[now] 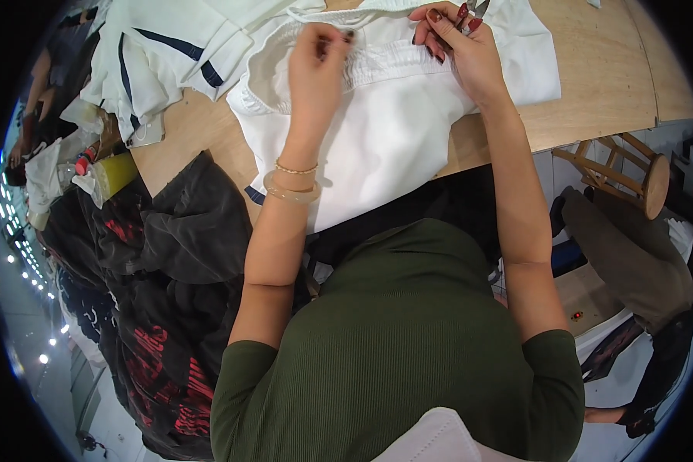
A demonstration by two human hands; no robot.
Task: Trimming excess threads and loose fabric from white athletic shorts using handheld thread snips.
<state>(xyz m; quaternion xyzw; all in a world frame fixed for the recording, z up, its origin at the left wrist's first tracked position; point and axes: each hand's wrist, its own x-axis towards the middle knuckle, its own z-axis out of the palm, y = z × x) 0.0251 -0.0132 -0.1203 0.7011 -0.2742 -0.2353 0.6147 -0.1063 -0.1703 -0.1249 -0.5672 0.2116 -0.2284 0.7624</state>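
At your far left, near the table edge, you have a yellow-green bottle (115, 174) lying among cloth, with a small red-capped container (85, 160) just beside it. You have no labels, signs or screens legible.

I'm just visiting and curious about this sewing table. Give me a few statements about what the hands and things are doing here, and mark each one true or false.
1. The left hand pinches the gathered waistband of the white garment. True.
2. The right hand holds a ruler. False: it holds small thread snips with red handles, while its fingers rest on the waistband.
3. The left wrist wears a pale bangle and a thin gold bracelet. True.
4. The white garment lies on the floor. False: it lies on a wooden table.
5. A heap of dark clothes with red print lies to the person's right. False: it is on the left.
6. A wooden stool stands at the right. True.
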